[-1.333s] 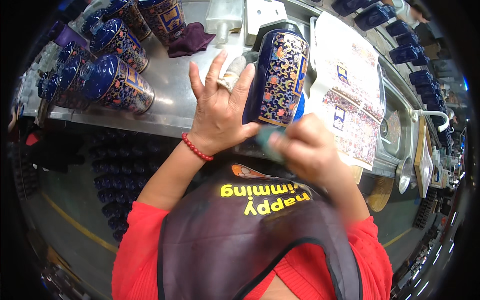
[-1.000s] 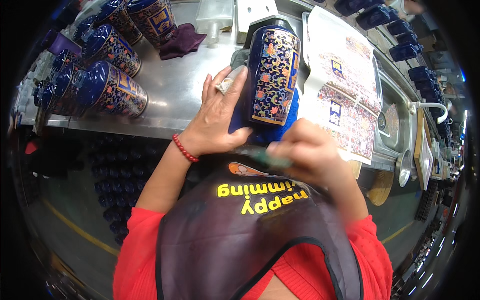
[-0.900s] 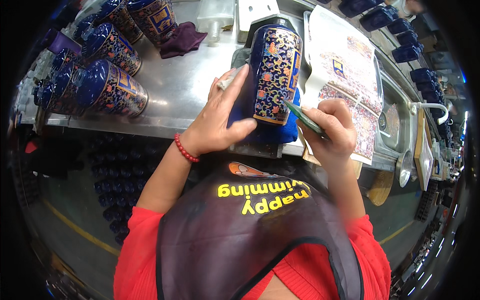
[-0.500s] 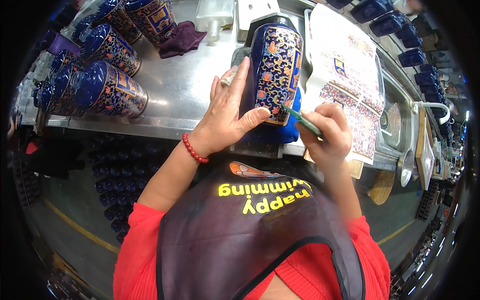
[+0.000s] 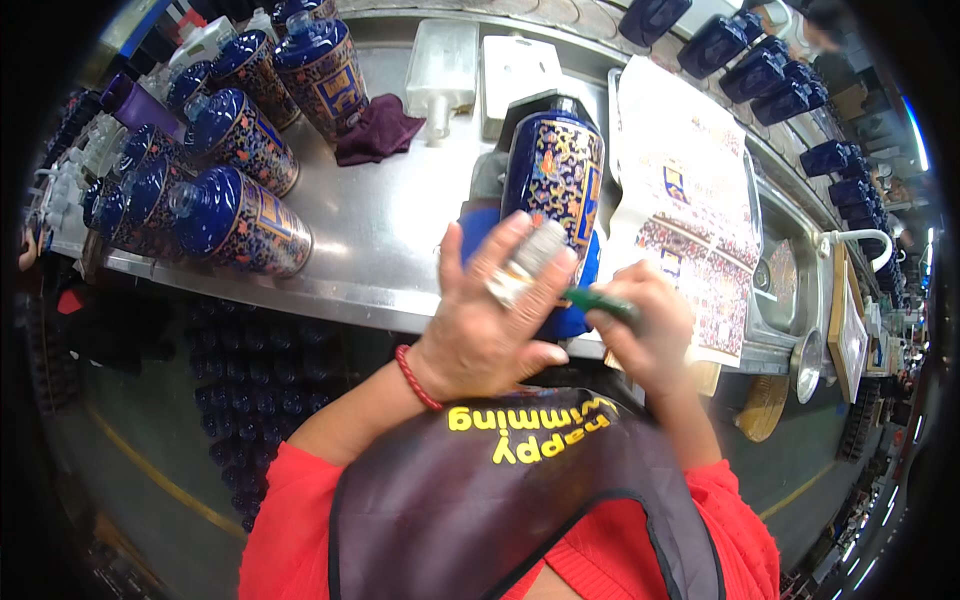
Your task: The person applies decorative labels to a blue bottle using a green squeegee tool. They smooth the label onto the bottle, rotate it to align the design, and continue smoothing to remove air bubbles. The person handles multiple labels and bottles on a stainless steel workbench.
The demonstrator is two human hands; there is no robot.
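Right hand (image 5: 655, 330) holds green tool (image 5: 609, 306) by bottle (image 5: 553, 185) on blue cloth (image 5: 571, 323)

Left hand (image 5: 480, 340) is spread wide and hides the bottle's low end; touching or not, I can't tell. Flowers (image 5: 560, 162) are already on its front; more prints (image 5: 705, 285) are left on the paper (image 5: 648, 95) beside it. Flowery bottles (image 5: 250, 225) and a purple rag (image 5: 382, 132) sit farther left

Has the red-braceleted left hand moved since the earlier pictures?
Yes: the left hand moved back toward the silver metal counter's front edge and slightly rightward.

dk blue btl (image 5: 553, 185) w/ multicol floral ptn, grn tool (image 5: 606, 304), purple cloth (image 5: 382, 132)
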